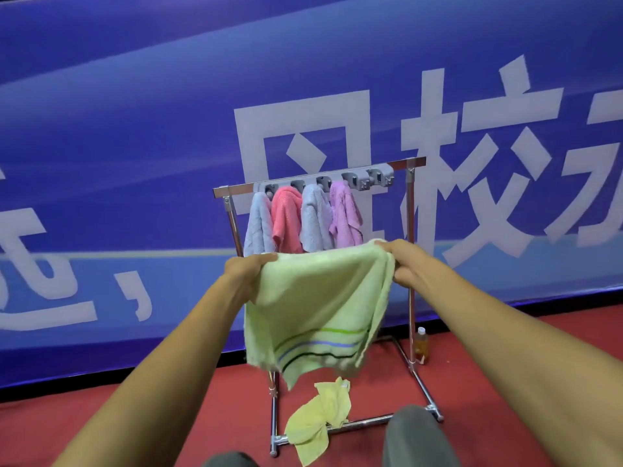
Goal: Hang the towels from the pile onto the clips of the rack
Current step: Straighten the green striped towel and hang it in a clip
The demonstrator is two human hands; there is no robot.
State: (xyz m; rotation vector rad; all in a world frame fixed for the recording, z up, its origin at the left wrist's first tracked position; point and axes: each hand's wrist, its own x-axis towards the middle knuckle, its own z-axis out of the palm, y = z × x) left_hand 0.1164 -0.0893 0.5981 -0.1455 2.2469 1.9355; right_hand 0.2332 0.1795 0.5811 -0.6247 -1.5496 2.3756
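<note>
Towels fill four clips on the metal rack (410, 230) against the far blue banner (135, 129); a green towel (317, 308) hangs spread in front, its top corners pinched by the left hand (247, 269) and right hand (406, 264), and a yellow towel (320, 419) lies crumpled over the near base bar

Left hand (247, 269) clenched; right hand (403, 262) clenched; arms outstretched
</note>
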